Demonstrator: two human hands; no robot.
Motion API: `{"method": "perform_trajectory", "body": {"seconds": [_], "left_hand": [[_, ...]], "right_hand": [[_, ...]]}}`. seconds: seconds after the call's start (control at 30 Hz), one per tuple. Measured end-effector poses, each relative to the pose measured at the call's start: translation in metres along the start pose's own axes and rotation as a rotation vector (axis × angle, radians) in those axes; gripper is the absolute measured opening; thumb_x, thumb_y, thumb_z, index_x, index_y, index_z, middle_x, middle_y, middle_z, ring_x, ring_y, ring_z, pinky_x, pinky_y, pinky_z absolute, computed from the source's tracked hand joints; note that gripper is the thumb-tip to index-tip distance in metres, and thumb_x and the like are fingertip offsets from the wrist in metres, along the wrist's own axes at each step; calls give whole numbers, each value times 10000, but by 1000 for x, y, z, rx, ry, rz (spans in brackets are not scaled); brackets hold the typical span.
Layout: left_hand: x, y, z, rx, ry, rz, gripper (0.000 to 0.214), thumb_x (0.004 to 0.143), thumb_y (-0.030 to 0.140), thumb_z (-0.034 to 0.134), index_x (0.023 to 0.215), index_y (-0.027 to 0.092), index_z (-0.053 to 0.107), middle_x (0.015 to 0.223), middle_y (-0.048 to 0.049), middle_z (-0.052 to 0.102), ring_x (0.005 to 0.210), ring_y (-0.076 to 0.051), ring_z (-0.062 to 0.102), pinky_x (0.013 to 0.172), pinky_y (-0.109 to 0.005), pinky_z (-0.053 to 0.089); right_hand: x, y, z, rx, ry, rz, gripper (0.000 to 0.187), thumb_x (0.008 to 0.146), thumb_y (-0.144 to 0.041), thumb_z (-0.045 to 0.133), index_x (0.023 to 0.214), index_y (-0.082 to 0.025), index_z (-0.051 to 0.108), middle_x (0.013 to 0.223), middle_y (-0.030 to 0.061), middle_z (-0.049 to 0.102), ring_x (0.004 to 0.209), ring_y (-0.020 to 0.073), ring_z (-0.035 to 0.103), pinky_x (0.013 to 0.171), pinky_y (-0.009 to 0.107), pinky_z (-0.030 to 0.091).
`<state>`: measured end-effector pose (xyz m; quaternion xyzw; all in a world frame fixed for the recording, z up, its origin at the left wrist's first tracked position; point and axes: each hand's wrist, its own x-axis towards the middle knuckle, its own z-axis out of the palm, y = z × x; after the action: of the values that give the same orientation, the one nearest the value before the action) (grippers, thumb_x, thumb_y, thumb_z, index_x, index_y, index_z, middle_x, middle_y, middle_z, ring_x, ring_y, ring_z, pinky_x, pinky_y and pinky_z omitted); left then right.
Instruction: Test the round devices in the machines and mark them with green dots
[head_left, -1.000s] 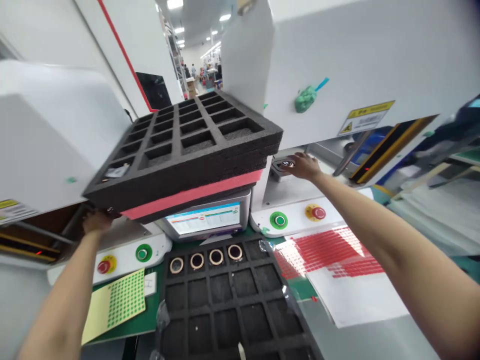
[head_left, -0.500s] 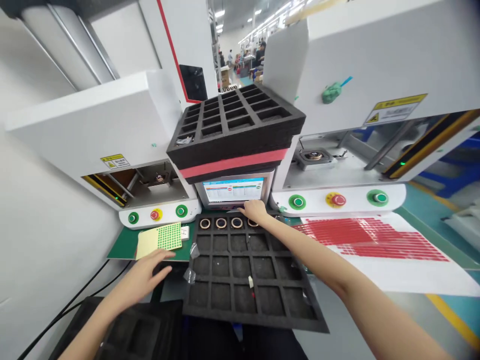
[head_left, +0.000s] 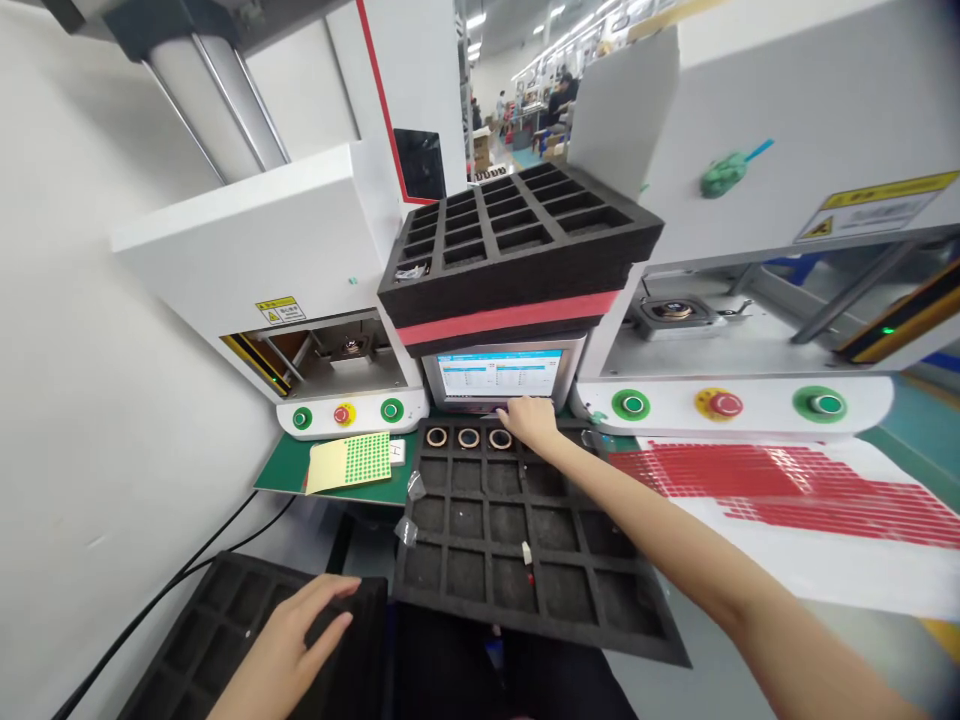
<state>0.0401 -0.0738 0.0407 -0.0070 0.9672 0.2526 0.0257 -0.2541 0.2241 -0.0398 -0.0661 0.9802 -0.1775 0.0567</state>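
Clock directions are taken from the middle of the view; the right hand [head_left: 531, 422], just off centre towards five o'clock, is bent over the lower edge of the screen [head_left: 501, 374], its fingertips hidden, and whether they press or pinch anything cannot be told; the left hand [head_left: 296, 630], at seven o'clock, is spread, thumb well apart from the fingers and nothing between them, over a lower black tray [head_left: 225, 645]; contact with that tray cannot be confirmed; the main black tray [head_left: 510, 515] lies at six o'clock, with three rings visible in its top row: the left ring [head_left: 436, 437], the middle ring [head_left: 469, 438] and the right ring [head_left: 500, 438], this last just beside the right hand; a small white scrap [head_left: 526, 553] lies in the same tray, lower down; a foam stack [head_left: 517, 305] with a pink layer stands at twelve o'clock, above the screen; the left press [head_left: 255, 225] stands towards ten o'clock and the right press [head_left: 780, 110] towards two, each with a round part in its holder; a dotted sheet [head_left: 349, 465] lies at eight o'clock, beside a white block [head_left: 397, 453]; red strips [head_left: 780, 485] lie on white paper at four o'clock.
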Motion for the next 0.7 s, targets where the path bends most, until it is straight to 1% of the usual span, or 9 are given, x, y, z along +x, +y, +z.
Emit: {"method": "perform_trajectory", "body": {"seconds": [0.13,0.2,0.27,0.3,0.37,0.43,0.47,0.57,0.7], "left_hand": [[3,17,15,-55,-60,-3,266,889,330,547,1080,293,729,1128,-35,736,1044,-239,704,950,-388,569],[10,29,23,-97,-97,7,264,898,318,543,1087,284,724,1138,-40,730,1059,-236,695,969,-392,558],[19,45,31,-152,-136,33,264,908,298,538,1104,277,713,1147,-40,723,1075,-224,683,989,-382,543],[24,54,35,-183,-160,54,265,915,289,534,1116,273,707,1153,-40,719,1083,-216,677,998,-372,535],[34,72,43,-241,-215,113,267,923,275,535,1136,261,695,1164,-43,712,1095,-205,664,1007,-353,521],[43,88,50,-283,-273,187,267,924,261,543,1149,247,687,1170,-48,708,1098,-201,656,1010,-340,510],[46,95,52,-297,-292,221,262,923,254,548,1146,241,687,1166,-50,709,1093,-199,654,1008,-337,507],[52,109,58,-333,-288,282,252,925,234,546,1134,232,687,1147,-53,713,1072,-197,655,994,-333,505],[56,117,64,-415,-203,251,225,926,232,542,1090,225,696,1099,-48,723,1033,-188,664,952,-317,514]], "right_hand": [[-57,9,-13,269,41,-58,236,906,-333,586,767,-148,631,791,90,679,788,188,637,774,339,511],[-91,15,-19,457,46,-111,212,873,-374,578,818,-173,616,785,71,683,705,168,625,691,301,510],[-122,17,-25,637,58,-148,289,860,-467,550,921,-186,583,876,64,686,670,147,615,617,275,511],[-136,17,-28,765,73,-146,332,841,-510,563,930,-189,566,895,65,680,654,139,605,582,266,506],[-160,13,-33,1092,107,-90,375,762,-541,668,859,-197,552,834,48,661,597,121,567,521,246,477],[-178,7,-37,1416,122,15,394,647,-476,807,759,-196,553,723,19,631,524,94,504,472,224,432],[-185,4,-38,1526,115,69,399,597,-432,854,725,-192,561,691,10,622,500,83,477,458,217,415],[-199,-2,-40,1669,73,179,402,532,-376,904,682,-189,581,663,5,623,470,66,436,437,209,389],[-210,-5,-40,1797,-1,253,397,504,-339,925,665,-191,594,659,-1,633,451,56,430,433,198,380]]}}
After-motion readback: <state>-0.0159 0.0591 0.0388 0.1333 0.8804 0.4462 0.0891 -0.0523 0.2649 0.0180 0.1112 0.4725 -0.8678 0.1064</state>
